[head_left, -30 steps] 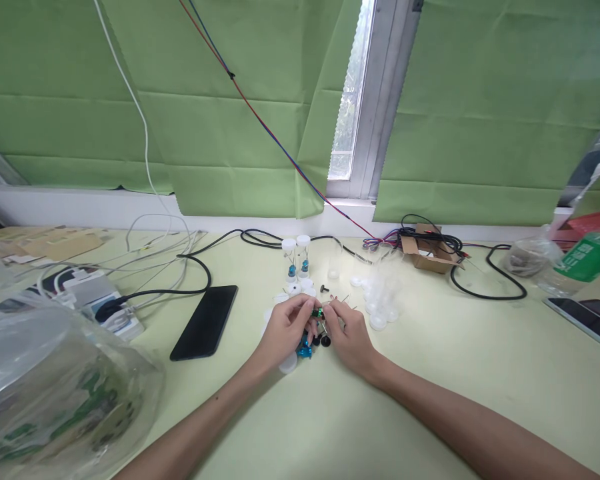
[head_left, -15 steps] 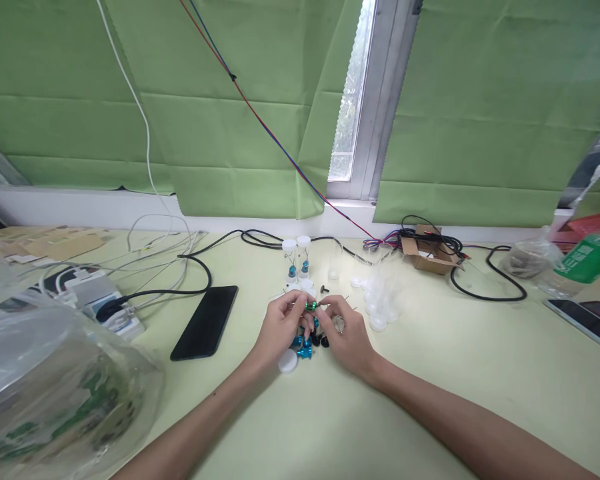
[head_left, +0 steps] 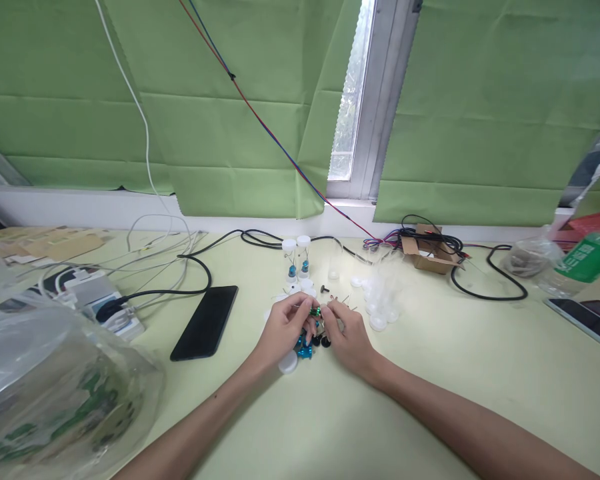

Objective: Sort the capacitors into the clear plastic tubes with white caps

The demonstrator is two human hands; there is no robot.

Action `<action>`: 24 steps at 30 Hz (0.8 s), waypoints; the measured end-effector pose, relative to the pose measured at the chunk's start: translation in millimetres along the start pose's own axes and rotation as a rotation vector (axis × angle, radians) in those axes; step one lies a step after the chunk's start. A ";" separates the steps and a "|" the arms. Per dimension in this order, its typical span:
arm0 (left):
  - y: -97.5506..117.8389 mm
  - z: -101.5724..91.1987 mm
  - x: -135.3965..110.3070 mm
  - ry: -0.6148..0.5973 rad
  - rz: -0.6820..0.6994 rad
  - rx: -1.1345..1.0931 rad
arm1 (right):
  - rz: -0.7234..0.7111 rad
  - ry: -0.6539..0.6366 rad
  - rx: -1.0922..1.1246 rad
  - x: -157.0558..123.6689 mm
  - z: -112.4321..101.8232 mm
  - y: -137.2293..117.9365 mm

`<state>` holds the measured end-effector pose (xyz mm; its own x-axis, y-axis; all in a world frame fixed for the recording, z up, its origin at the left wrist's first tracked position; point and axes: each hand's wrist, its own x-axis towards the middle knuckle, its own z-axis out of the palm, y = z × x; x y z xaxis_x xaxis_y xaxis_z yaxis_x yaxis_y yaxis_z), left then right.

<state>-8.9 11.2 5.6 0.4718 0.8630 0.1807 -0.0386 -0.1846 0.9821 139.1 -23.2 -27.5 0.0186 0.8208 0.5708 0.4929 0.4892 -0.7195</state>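
Observation:
My left hand (head_left: 289, 327) pinches a small shiny green metal part (head_left: 315, 311) between thumb and fingers. Close against the part's right end, my right hand (head_left: 351, 335) has thumb and forefinger pressed together; whatever they grip is too small to make out. Beneath the hands lie several blue metal parts (head_left: 305, 351) and black round pieces (head_left: 325, 341), partly hidden by my fingers. A white round cap (head_left: 288, 363) rests by my left wrist. Just beyond the hands are more white caps (head_left: 307, 285) and a small dark screw-like piece (head_left: 325, 289).
Two clear tubes with white lids (head_left: 290, 257) stand behind the hands. Clear plastic pieces (head_left: 380, 303) are heaped to the right. A black phone (head_left: 205, 323), a power strip (head_left: 115, 313) and a large plastic bag (head_left: 65, 387) lie left. A cardboard box (head_left: 427, 257) holds cables.
The green part has shifted slightly down and right in my left hand. My right hand's fingers have drawn closer together and tilted lower beside it.

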 end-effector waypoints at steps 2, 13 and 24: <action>2.0 0.9 -1.0 -0.004 0.005 0.016 | 0.002 -0.003 -0.014 0.1 0.7 0.7; -0.1 -0.3 2.0 0.063 -0.008 -0.012 | 0.018 0.061 -0.001 -0.1 -0.3 -4.9; -2.6 -1.4 1.2 0.041 0.003 0.028 | -0.002 -0.001 0.040 -0.2 -0.3 -2.1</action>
<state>-9.5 13.3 3.3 0.4350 0.8809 0.1863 -0.0148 -0.1998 0.9797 138.3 -24.5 -26.0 0.0168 0.8198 0.5723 0.4577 0.5026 -0.7334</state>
